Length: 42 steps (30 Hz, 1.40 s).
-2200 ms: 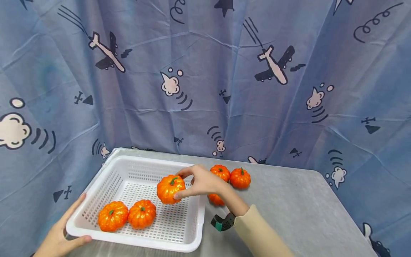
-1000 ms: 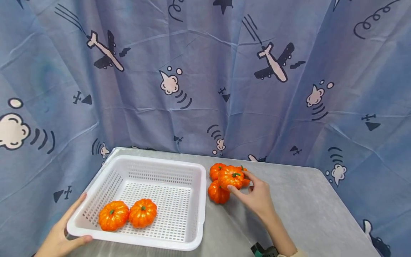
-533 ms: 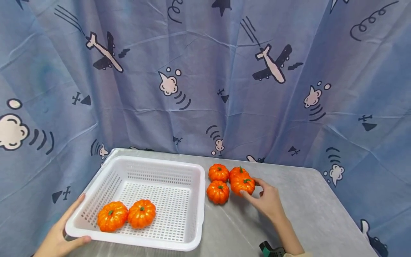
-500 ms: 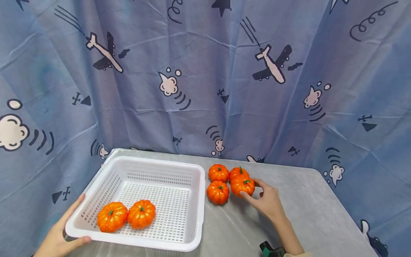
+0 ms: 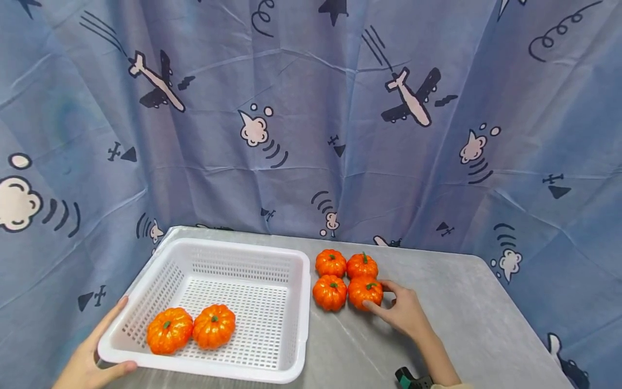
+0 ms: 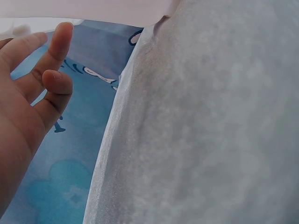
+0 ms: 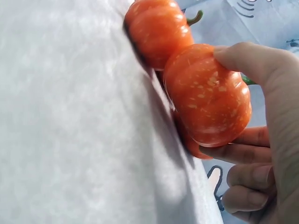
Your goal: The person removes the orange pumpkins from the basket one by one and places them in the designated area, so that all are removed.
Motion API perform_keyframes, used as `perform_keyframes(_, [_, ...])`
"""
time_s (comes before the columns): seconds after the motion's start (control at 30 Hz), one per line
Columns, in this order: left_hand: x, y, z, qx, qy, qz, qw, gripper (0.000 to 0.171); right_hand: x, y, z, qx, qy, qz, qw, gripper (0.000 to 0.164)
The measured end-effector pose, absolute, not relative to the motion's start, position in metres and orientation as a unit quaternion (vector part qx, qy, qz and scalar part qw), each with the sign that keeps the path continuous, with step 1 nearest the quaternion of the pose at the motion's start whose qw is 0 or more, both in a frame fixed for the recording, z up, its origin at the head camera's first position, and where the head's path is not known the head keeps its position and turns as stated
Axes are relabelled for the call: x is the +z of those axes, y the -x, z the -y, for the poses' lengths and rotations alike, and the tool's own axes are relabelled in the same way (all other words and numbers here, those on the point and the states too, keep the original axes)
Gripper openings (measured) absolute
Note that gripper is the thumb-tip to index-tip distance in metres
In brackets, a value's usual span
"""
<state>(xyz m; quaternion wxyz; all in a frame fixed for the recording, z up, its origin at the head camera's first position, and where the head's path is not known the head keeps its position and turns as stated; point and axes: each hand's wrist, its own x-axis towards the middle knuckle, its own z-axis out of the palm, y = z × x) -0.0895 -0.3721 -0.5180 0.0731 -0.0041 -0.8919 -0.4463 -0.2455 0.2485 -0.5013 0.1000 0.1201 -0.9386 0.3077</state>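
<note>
Pumpkin and right hand have just come down together: a moment ago the pair hung higher, overlapping the far right pumpkin, and now we see them low, just on the near side of it. Our right thumb and fingertips are parted only as wide as the pumpkin they pinch from opposite sides; the right wrist view shows the outer fingers curled in, holding nothing. Directly left of those fingertips, past the held one, is the near left pumpkin, with the far left pumpkin behind it. We judge that the fourth place of a two-by-two block on the grey table is now filled, with letting go not yet done; whether the table bears the full weight we cannot tell. Our left hand has its fingers nearly straight and spread from the thumb, bracing the near left corner of the white perforated plastic basket rather than curling round it. Inside, near those left fingers and well left of the right fingertips, lie the left basket pumpkin and the right basket pumpkin, side by side.
</note>
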Motion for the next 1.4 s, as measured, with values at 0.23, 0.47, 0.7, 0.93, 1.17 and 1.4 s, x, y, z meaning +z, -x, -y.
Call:
perform_keyframes(0.23, [-0.517,0.089,0.371,-0.450,-0.005,0.891,0.064,0.115,-0.510,0.248,-0.250,0.316,-0.111,0.939,0.078,0.064])
perform_keyframes(0.47, [-0.519,0.089,0.371,-0.444,0.024,0.890,0.101,0.117,-0.517,0.250,-0.250,0.328,-0.106,0.936,0.077,0.063])
perform_keyframes(0.7, [-0.519,0.089,0.372,-0.446,0.031,0.888,0.105,0.118,-0.517,0.250,-0.250,0.322,-0.100,0.939,0.067,0.067])
perform_keyframes(0.93, [-0.519,0.090,0.372,-0.450,0.009,0.890,0.078,0.115,-0.517,0.250,-0.250,0.324,-0.094,0.939,0.063,0.071])
perform_keyframes(1.17, [-0.518,0.088,0.372,-0.442,-0.002,0.894,0.071,0.115,-0.516,0.250,-0.251,0.330,-0.101,0.934,0.090,0.066])
perform_keyframes(1.4, [-0.517,0.089,0.373,-0.435,-0.003,0.897,0.075,0.115,-0.504,0.248,-0.252,0.338,-0.101,0.928,0.124,0.063])
